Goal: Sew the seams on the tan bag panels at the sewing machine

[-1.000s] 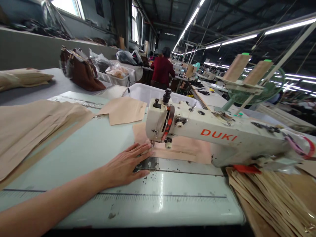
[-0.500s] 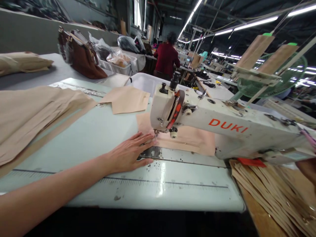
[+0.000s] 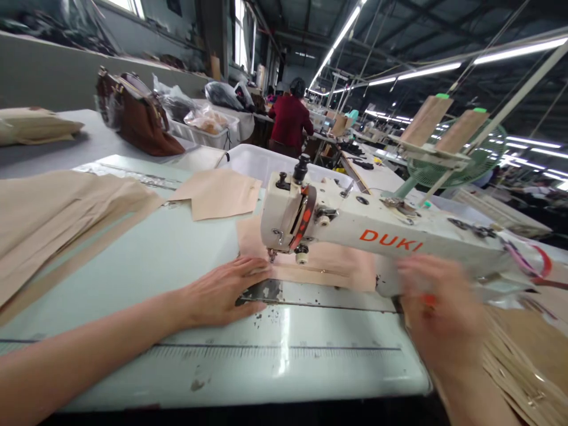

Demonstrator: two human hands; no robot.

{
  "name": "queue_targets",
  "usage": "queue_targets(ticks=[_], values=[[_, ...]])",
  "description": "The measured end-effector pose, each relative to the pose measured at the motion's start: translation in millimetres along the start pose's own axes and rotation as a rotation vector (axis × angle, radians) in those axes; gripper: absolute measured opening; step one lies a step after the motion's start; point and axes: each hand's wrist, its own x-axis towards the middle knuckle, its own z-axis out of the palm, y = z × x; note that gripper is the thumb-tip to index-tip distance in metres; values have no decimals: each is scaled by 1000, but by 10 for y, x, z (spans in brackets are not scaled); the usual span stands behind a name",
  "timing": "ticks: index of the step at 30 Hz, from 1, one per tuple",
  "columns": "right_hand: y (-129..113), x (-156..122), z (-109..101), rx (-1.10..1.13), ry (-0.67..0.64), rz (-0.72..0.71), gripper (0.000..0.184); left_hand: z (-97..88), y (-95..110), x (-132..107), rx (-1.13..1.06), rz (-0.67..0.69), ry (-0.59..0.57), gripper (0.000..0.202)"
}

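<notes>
My left hand (image 3: 231,290) lies flat with fingers stretched out, its fingertips on a beige fabric piece (image 3: 328,269) beside the needle area. That piece, with a zipper-like line along it, passes under the head of a white sewing machine (image 3: 346,231). My right hand (image 3: 439,313) hangs in front of the machine's arm, smeared by motion, so its fingers and anything in them cannot be made out. A separate beige cut piece (image 3: 217,192) rests on the pale green table (image 3: 177,367) behind the needle.
Stacked beige pieces (image 3: 57,207) lie at the left, more (image 3: 523,355) at the lower right. A brown handbag (image 3: 137,118) and white bin (image 3: 252,157) stand behind. Two thread cones (image 3: 428,118) rise above the machine; a person in dark red (image 3: 288,124) is farther back.
My right hand has come in from the right edge to the front of the machine's arm. My left hand stays flat on the fabric. The camera view has shifted slightly.
</notes>
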Motion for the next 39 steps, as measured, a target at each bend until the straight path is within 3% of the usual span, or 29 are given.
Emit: queue_targets(ticks=[2, 3, 6, 8, 12, 31, 39], values=[[-466, -70, 464, 210, -327, -233, 21, 26, 9, -14, 14, -5, 26, 61], [-635, -100, 701, 250, -428, -275, 23, 41, 12, -21, 18, -6, 34, 62], [-825, -174, 1254, 240, -534, -305, 31, 67, 9, -30, 16, -17, 35, 63], [-775, -216, 1432, 219, -571, -299, 34, 64, 0, -24, 6, -23, 31, 63], [-677, -254, 1478, 221, -584, -278, 35, 43, -16, 1, -19, -20, 50, 62], [-659, -245, 1545, 346, -490, -194, 34, 99, -74, 33, 29, -17, 63, 66], [-728, -273, 1571, 188, -552, -188, 40, 110, -102, 41, 51, 11, 77, 67]])
